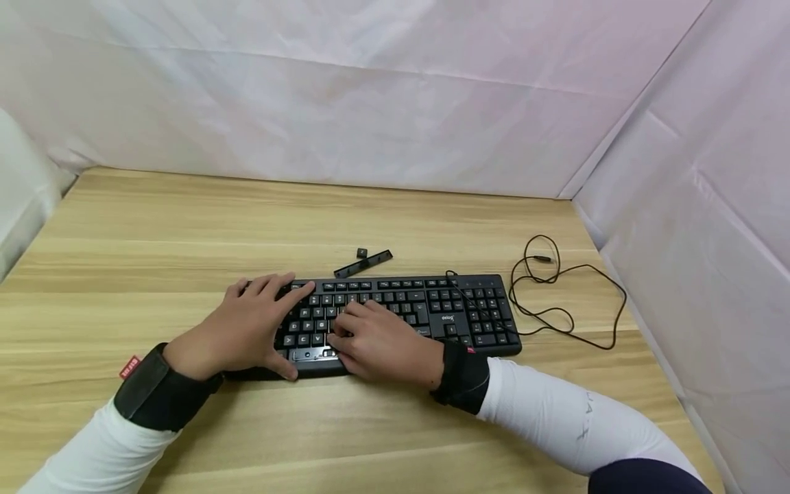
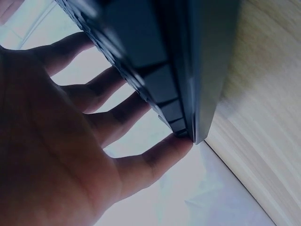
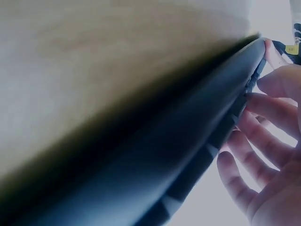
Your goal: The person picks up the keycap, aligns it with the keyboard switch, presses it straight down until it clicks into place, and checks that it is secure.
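A black keyboard (image 1: 447,336) lies across the table, its long space-bar slot (image 1: 306,354) uncovered near the front edge. My left hand (image 1: 247,333) spreads over its left end, fingers reaching across the keys and thumb at the front edge. In the left wrist view, the extended fingers (image 2: 153,162) of that hand touch the keyboard's side. My right hand (image 1: 382,343) rests with bent fingers on the lower middle keys; what lies under its fingertips is hidden. Behind the keyboard are a detached space bar (image 1: 376,259) and a loose keycap (image 1: 362,252).
The keyboard's thin black cable (image 1: 570,331) loops over the table at the right, with its plug (image 1: 543,259) among the loops. Pale cloth (image 1: 345,123) hangs along the back and right sides of the wooden table (image 1: 154,226).
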The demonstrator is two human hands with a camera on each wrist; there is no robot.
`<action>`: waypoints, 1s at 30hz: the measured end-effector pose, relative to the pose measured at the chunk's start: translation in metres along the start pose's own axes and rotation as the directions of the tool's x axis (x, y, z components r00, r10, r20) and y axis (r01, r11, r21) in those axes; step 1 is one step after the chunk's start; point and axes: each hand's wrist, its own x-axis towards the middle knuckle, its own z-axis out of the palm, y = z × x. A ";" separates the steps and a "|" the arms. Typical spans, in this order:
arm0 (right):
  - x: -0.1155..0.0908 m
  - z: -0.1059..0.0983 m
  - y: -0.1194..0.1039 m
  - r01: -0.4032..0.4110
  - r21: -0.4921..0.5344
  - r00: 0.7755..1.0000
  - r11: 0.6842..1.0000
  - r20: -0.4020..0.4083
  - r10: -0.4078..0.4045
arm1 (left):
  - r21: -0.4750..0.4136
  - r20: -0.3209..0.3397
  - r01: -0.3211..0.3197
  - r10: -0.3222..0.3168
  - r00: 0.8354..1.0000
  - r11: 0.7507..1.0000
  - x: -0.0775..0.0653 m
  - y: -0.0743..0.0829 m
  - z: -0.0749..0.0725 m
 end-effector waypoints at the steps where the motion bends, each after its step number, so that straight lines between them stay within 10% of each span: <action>1: 0.000 0.000 0.001 0.002 0.001 1.000 1.000 0.008 -0.002 | 0.003 -0.002 0.001 -0.001 1.000 1.000 0.000 0.000 0.000; 14: -0.002 -0.016 0.050 -0.093 0.294 0.978 0.951 -0.154 0.143 | -0.002 -0.015 0.003 -0.003 1.000 1.000 -0.001 0.000 0.002; 30: 0.022 -0.008 0.130 -0.384 0.296 0.919 0.875 0.219 0.329 | 0.001 -0.019 -0.002 0.002 1.000 1.000 -0.002 0.002 0.004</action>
